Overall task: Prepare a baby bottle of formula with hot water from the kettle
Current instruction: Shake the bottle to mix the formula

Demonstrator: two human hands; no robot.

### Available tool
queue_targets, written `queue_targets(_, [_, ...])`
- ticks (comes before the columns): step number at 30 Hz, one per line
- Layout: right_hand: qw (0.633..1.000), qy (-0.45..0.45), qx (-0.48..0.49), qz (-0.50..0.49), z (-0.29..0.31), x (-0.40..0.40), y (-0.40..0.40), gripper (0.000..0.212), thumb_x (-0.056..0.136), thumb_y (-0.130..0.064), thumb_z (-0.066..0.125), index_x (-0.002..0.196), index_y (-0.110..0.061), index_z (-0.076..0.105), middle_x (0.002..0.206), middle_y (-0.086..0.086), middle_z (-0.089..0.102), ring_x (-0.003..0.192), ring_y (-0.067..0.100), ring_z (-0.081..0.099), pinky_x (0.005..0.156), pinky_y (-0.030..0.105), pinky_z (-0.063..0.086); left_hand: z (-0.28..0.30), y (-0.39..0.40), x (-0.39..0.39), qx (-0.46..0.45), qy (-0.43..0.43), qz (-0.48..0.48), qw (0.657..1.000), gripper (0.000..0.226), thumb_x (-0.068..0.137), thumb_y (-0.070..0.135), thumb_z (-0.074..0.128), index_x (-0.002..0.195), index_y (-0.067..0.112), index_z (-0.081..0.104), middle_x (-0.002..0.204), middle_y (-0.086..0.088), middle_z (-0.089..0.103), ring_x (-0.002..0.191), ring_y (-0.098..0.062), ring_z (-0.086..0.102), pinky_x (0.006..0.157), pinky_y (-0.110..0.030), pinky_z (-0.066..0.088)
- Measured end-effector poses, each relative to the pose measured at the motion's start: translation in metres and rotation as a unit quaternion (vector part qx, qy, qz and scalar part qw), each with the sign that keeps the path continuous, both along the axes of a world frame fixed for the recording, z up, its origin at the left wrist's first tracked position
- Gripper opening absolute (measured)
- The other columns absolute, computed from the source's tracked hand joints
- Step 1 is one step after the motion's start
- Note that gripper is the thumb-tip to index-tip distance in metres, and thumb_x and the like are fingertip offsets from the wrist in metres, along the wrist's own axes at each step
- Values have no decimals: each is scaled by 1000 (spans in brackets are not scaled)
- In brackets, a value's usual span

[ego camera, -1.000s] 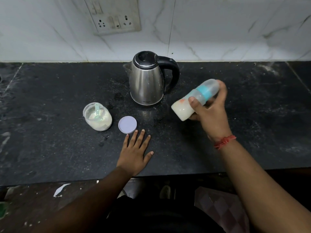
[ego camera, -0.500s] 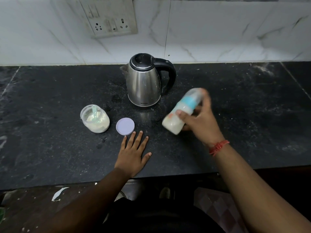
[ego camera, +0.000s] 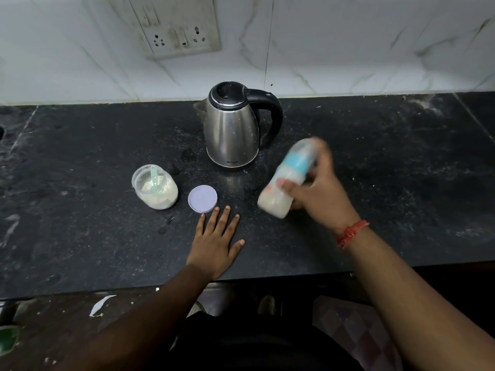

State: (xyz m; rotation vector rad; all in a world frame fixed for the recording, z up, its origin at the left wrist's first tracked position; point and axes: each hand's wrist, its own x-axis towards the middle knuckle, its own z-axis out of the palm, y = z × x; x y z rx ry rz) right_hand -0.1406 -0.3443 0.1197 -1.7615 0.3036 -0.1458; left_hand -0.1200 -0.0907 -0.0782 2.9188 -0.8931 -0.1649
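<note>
My right hand [ego camera: 320, 195] grips a baby bottle [ego camera: 285, 183] with a teal collar and clear cap, tilted above the counter, blurred by motion. Milky white liquid fills its lower part. A steel kettle [ego camera: 231, 129] with a black lid and handle stands just behind and to the left of the bottle. An open clear jar of formula powder [ego camera: 155, 187] with a pale green scoop inside sits left of it. The jar's lilac lid [ego camera: 202, 198] lies flat beside it. My left hand [ego camera: 217, 241] rests flat on the counter, fingers spread, fingertips touching or nearly touching the lid.
The black stone counter [ego camera: 401, 162] runs the full width, backed by a white marble wall with a socket plate [ego camera: 174, 25]. The counter's front edge is near my body, with floor and a checked cloth [ego camera: 356, 333] below.
The bottle has swung down and up in my right hand, shifting slightly left and lower than a second ago. My left hand has stayed flat on the counter.
</note>
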Motion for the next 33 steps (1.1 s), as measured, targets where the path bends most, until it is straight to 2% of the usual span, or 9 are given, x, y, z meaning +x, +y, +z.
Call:
queue_targets(2, [997,23,-61,52,-4,-5,8,95,78,-25,87,149,-46,28,120,-14,62,110,13,69,86,38,61,-1,0,0,0,-3,3,1000,73,104,65,13,162,25,27,172,-7,20,159,-31,15,125,-60,16])
queue_targets(6, [996,19,72,-48,-17,-6,18,90,86,-16,80,150,-41,23,128,5,60,105,23,70,66,41,64,0,-3,-2,-3,-1,11,1000,72,104,65,16,162,25,28,172,-6,19,159,-31,15,124,-61,17])
queue_targets(9, [989,85,-10,121,-25,-10,23,97,78,-22,87,146,-54,25,127,0,65,103,19,72,72,42,65,-1,-2,-3,-8,-10,7,1000,72,103,64,17,161,23,32,171,-8,23,158,-33,19,124,-62,19])
queue_targets(13, [997,41,68,-14,-27,-12,19,85,86,-18,81,146,-43,27,124,2,62,104,20,71,72,46,65,0,-3,-2,-1,-4,12,1000,71,103,64,19,161,24,29,171,-7,20,159,-32,17,124,-62,18])
queue_targets(17, [991,57,37,117,-25,-16,13,92,80,-9,84,141,-54,33,120,8,67,92,23,76,68,44,64,0,-3,-3,-5,-6,11,1000,71,103,63,22,160,24,33,170,-8,24,158,-33,20,123,-62,20])
queue_targets(21, [997,2,83,-1,-18,-17,5,79,86,-12,78,142,-45,33,123,10,62,97,24,73,67,44,64,0,-3,-2,-7,-6,13,1000,71,104,64,21,161,24,31,171,-7,23,158,-32,19,123,-62,20])
queue_targets(24, [997,6,48,56,-18,-18,9,86,81,-14,83,143,-48,33,119,0,66,95,24,74,74,44,64,-2,-3,-3,-7,-6,13,1000,71,104,64,22,161,24,31,171,-7,23,158,-32,18,123,-62,20])
queue_targets(27, [994,-30,100,-44,-14,-12,10,79,86,-15,78,145,-41,32,118,2,65,97,23,74,67,39,63,-2,-3,-2,-4,-9,13,1000,71,104,64,22,161,24,30,171,-7,22,158,-32,18,123,-62,19])
queue_targets(33, [996,-16,93,-8,1,1,13,78,88,-13,78,146,-38,32,119,5,65,98,28,74,64,43,64,-1,-2,-2,-3,-5,12,1000,71,104,64,21,162,24,29,172,-7,20,159,-31,15,124,-61,17])
